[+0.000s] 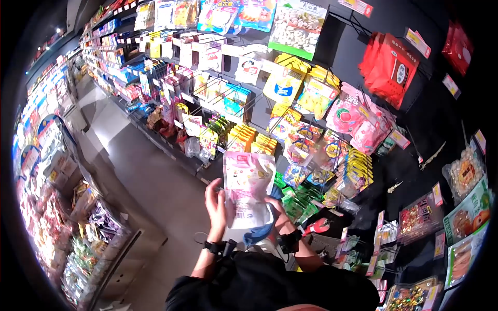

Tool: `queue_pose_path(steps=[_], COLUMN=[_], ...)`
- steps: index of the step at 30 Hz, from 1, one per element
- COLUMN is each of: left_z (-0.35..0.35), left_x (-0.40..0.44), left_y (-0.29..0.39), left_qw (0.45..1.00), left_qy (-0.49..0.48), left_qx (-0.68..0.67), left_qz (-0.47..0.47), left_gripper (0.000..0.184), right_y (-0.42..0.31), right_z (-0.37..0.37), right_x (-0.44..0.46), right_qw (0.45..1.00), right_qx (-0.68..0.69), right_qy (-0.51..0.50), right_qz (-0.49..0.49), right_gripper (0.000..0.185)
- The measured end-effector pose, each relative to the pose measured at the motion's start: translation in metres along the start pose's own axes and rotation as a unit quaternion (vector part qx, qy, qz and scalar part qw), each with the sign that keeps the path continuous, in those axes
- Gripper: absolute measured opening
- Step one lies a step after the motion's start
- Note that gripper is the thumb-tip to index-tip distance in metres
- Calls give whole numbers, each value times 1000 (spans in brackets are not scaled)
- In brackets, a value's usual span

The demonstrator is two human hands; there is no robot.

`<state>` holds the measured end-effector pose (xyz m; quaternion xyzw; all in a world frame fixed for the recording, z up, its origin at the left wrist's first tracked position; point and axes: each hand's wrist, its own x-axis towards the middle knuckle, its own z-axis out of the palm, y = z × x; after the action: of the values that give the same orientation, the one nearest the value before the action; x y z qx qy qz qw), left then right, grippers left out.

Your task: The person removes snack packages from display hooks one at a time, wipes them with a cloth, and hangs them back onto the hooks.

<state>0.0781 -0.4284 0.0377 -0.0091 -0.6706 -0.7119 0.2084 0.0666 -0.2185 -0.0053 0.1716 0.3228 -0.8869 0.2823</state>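
A white and pink snack pouch (249,189) is upright in front of my body, between my two hands. At its left edge is my left hand (215,205), with the fingers apart and pointing up beside the pouch. My right hand (280,215) is at the lower right edge of the pouch, its fingers partly hidden behind it. Both wrists wear black bands. Behind the pouch, yellow and orange packets (241,137) hang on the shelf, and green packets (298,205) lie to the right of it.
Hooks with hanging bags line the dark display wall, among them red bags (389,67), pink bags (358,116) and yellow bags (285,80). A grey aisle floor (150,171) runs along the left. Beyond it stands a bin of wrapped sweets (93,233).
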Motion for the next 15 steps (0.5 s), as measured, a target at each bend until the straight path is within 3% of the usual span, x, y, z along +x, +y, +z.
queue_pose_path(steps=[2, 3, 4, 5, 6, 8, 10, 11, 13, 15], left_z=[-10, -10, 3, 6, 9, 27, 44, 48, 48, 43], left_x=[10, 7, -2, -13, -23, -35, -39, -40, -39, -35], left_y=[-36, -47, -20, -32, -44, -27, -54, -56, -52, -43], left_qw=[990, 936, 828, 745, 645, 702, 839, 866, 870, 832], left_qy=[19, -55, -101, -170, -238, -187, -166, -155, -148, -164], left_qx=[-121, -315, -496, -592, -676, -606, -447, -407, -402, -453], left_qz=[-71, -145, -241, -257, -267, -325, -260, -243, -243, -274], left_gripper=[35, 41, 51, 49, 48, 45, 43, 43, 43, 43], right_y=[4, 6, 6, 5, 11, 21, 19, 21, 26, 32], right_z=[69, 103, 106, 109, 66, -11, -11, -6, 0, 0], right_x=[-66, -98, -100, -102, -57, 30, 30, 20, -13, -43], right_qw=[981, 959, 957, 956, 932, 868, 842, 833, 809, 758], right_qx=[-107, -153, -161, -170, -217, -307, -333, -355, -421, -510], right_qy=[-37, -43, -24, -5, 3, 36, 47, 44, 34, 22], right_qz=[-157, -235, -238, -241, -291, -388, -421, -422, -409, -405], right_gripper=[36, 39, 40, 40, 38, 35, 36, 37, 39, 41])
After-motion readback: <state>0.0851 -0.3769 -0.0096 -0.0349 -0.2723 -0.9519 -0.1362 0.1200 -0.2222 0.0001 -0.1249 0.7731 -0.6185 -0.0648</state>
